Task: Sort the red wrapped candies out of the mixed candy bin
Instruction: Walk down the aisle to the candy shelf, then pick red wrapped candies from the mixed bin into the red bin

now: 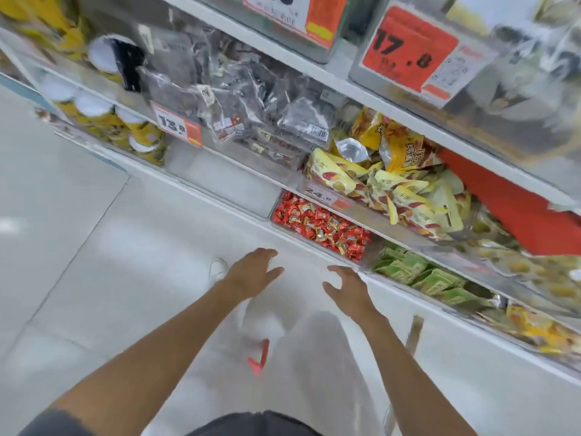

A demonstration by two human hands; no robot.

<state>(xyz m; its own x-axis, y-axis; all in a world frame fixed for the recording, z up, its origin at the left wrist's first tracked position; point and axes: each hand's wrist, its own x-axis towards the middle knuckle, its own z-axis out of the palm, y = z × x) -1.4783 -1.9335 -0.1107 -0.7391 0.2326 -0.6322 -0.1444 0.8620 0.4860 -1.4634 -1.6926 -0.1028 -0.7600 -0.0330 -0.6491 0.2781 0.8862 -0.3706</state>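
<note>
Both hands — left hand (253, 272), right hand (347, 289) — hang loose-fingered and empty below the red candy bin (320, 229) (nothing picked yet); next, reach in.

candy bin (366, 253) front lies open above; the upper shelf (386, 229) overhangs its back.

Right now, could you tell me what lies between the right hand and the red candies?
Head view: only the white shelf edge and the clear bin's front wall lie between the right hand and the red candies.
</note>
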